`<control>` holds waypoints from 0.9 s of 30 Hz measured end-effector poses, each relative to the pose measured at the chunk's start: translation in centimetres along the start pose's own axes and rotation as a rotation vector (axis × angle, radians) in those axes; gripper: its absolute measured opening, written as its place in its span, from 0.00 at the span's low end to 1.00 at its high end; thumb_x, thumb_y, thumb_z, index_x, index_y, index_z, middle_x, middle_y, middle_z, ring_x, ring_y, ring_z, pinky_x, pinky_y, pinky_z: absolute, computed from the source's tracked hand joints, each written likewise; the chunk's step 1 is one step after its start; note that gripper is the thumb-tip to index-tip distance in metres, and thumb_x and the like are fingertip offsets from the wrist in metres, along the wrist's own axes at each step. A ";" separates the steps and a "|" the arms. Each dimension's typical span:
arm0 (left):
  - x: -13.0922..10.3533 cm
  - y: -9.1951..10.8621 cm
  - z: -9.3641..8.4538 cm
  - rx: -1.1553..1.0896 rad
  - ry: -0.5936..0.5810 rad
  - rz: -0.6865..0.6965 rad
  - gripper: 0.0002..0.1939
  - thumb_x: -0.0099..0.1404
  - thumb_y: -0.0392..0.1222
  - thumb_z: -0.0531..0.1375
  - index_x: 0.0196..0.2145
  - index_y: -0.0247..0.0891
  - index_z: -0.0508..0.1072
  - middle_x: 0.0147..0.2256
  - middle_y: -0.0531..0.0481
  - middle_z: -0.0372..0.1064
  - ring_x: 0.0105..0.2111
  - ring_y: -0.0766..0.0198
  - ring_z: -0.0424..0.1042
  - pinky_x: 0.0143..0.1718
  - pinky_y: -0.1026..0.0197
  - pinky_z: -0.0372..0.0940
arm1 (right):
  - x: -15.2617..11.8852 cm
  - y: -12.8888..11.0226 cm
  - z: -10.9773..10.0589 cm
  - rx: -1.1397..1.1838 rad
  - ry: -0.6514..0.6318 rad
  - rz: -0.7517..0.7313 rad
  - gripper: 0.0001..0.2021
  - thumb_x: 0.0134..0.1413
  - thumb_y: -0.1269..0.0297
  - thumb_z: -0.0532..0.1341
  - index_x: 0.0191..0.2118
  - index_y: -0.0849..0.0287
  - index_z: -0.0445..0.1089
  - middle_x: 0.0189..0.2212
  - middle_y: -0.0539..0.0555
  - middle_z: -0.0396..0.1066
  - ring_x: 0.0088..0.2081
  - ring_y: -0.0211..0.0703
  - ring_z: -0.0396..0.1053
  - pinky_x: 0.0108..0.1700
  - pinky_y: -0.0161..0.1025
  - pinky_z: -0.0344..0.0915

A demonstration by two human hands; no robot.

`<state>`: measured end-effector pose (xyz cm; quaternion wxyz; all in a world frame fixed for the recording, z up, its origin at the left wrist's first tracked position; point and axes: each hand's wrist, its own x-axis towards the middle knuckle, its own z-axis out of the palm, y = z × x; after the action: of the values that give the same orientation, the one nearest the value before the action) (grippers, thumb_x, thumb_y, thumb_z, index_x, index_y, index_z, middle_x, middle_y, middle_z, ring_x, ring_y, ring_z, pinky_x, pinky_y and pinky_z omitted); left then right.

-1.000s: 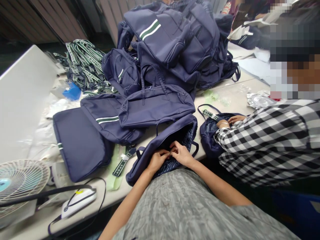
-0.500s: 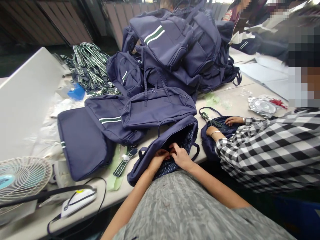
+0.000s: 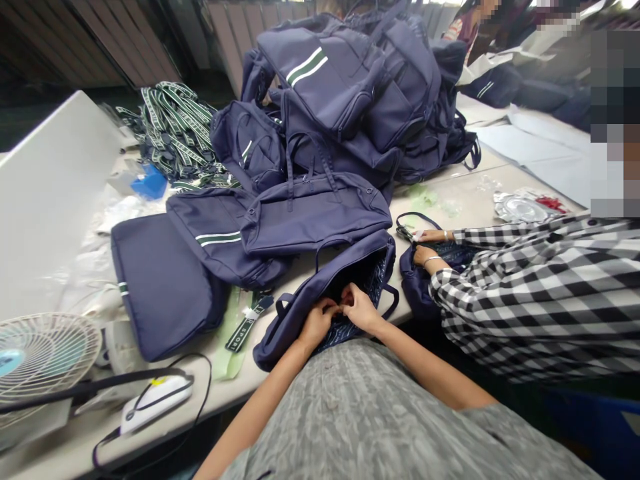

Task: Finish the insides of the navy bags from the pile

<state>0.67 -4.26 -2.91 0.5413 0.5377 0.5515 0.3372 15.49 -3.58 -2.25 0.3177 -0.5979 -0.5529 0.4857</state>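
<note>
An open navy bag (image 3: 300, 313) with a patterned lining lies at the table's front edge, against my body. Both of my hands are at its mouth, close together. My left hand (image 3: 319, 321) is closed, thumb and fingers pinched over the lining side. My right hand (image 3: 359, 310) is also pinched, its fingertips meeting those of the left. What sits between the fingertips is too small and shaded to make out. The bag's handles stick out at both sides of the opening.
A heap of navy bags (image 3: 345, 87) rises behind. Striped straps (image 3: 175, 130) are piled left of it. A flat navy bag (image 3: 160, 287), a strap (image 3: 245, 330) and a fan (image 3: 45, 360) are on the left. A co-worker in a checked shirt (image 3: 540, 287) handles another bag (image 3: 417, 287) at right.
My left hand has lifted slightly out of the bag's shadow, still pinched beside the right. The co-worker's far hand has moved left to the strap at their bag's edge.
</note>
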 end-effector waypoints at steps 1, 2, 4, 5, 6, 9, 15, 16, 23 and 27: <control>0.0 -0.1 0.1 0.009 -0.004 0.005 0.09 0.59 0.45 0.60 0.26 0.38 0.73 0.25 0.53 0.69 0.31 0.62 0.68 0.42 0.59 0.63 | 0.1 0.2 0.0 0.038 -0.015 0.021 0.14 0.41 0.79 0.59 0.34 0.57 0.59 0.22 0.44 0.66 0.25 0.37 0.68 0.28 0.32 0.63; 0.1 -0.2 0.1 0.013 -0.004 0.005 0.08 0.59 0.43 0.59 0.26 0.38 0.73 0.25 0.53 0.69 0.31 0.62 0.68 0.42 0.59 0.63 | 0.3 0.4 0.0 0.079 -0.033 0.044 0.14 0.41 0.79 0.60 0.34 0.57 0.59 0.21 0.44 0.66 0.23 0.37 0.67 0.27 0.32 0.63; 0.4 -0.5 0.2 0.004 0.007 -0.012 0.05 0.59 0.41 0.59 0.27 0.38 0.72 0.26 0.52 0.70 0.31 0.63 0.69 0.41 0.60 0.64 | 0.8 0.6 -0.1 0.164 -0.095 0.088 0.14 0.42 0.79 0.60 0.35 0.58 0.59 0.20 0.44 0.67 0.22 0.36 0.67 0.25 0.32 0.64; 0.7 -0.8 0.2 -0.005 0.018 -0.027 0.04 0.59 0.40 0.58 0.28 0.38 0.71 0.27 0.52 0.70 0.30 0.63 0.69 0.40 0.60 0.64 | 1.1 0.6 -0.2 0.193 -0.133 0.113 0.13 0.44 0.79 0.59 0.37 0.59 0.60 0.21 0.45 0.68 0.21 0.36 0.67 0.24 0.32 0.64; 0.9 -1.0 0.1 -0.015 0.034 -0.047 0.04 0.59 0.39 0.57 0.29 0.38 0.70 0.27 0.52 0.70 0.30 0.64 0.69 0.39 0.60 0.65 | 1.4 0.6 -0.4 0.201 -0.177 0.140 0.13 0.46 0.79 0.58 0.39 0.59 0.61 0.22 0.46 0.70 0.20 0.36 0.68 0.24 0.32 0.65; 1.7 -1.8 -0.2 -0.029 0.095 -0.109 0.06 0.62 0.39 0.54 0.30 0.37 0.69 0.27 0.51 0.69 0.29 0.64 0.69 0.36 0.60 0.66 | 2.2 0.2 -1.2 0.104 -0.329 0.204 0.13 0.49 0.80 0.55 0.41 0.63 0.65 0.27 0.51 0.74 0.20 0.36 0.69 0.22 0.32 0.65; 2.3 -2.6 -0.8 0.025 0.146 -0.184 0.09 0.66 0.40 0.52 0.33 0.37 0.70 0.28 0.49 0.71 0.30 0.63 0.71 0.36 0.60 0.68 | 3.1 -0.3 -2.2 -0.129 -0.392 0.095 0.11 0.47 0.76 0.61 0.39 0.66 0.74 0.32 0.55 0.76 0.25 0.36 0.71 0.28 0.31 0.66; 2.4 -2.6 -0.8 0.046 0.152 -0.188 0.09 0.66 0.39 0.51 0.34 0.37 0.71 0.29 0.48 0.71 0.31 0.63 0.71 0.37 0.60 0.68 | 3.4 -0.3 -2.2 -0.160 -0.359 0.071 0.11 0.47 0.76 0.61 0.39 0.66 0.75 0.32 0.55 0.76 0.26 0.37 0.71 0.29 0.31 0.66; 2.5 -1.1 -2.0 0.296 0.151 -0.154 0.12 0.68 0.35 0.49 0.42 0.36 0.71 0.38 0.45 0.73 0.41 0.60 0.72 0.51 0.56 0.65 | 5.3 -1.0 -3.2 -0.313 -0.229 0.006 0.20 0.47 0.81 0.54 0.44 0.62 0.77 0.39 0.55 0.78 0.38 0.42 0.74 0.42 0.33 0.68; 1.7 0.0 -2.4 0.495 0.120 -0.154 0.15 0.68 0.34 0.48 0.47 0.33 0.71 0.48 0.38 0.70 0.51 0.54 0.68 0.60 0.52 0.56 | 5.6 -2.0 -4.6 -0.566 -0.113 -0.074 0.20 0.46 0.82 0.54 0.42 0.62 0.77 0.43 0.57 0.76 0.48 0.46 0.72 0.50 0.33 0.64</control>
<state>-1.40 -2.16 -2.87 0.3839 0.5892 0.6875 0.1810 18.59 2.96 -0.25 0.1246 -0.6142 -0.7047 0.3327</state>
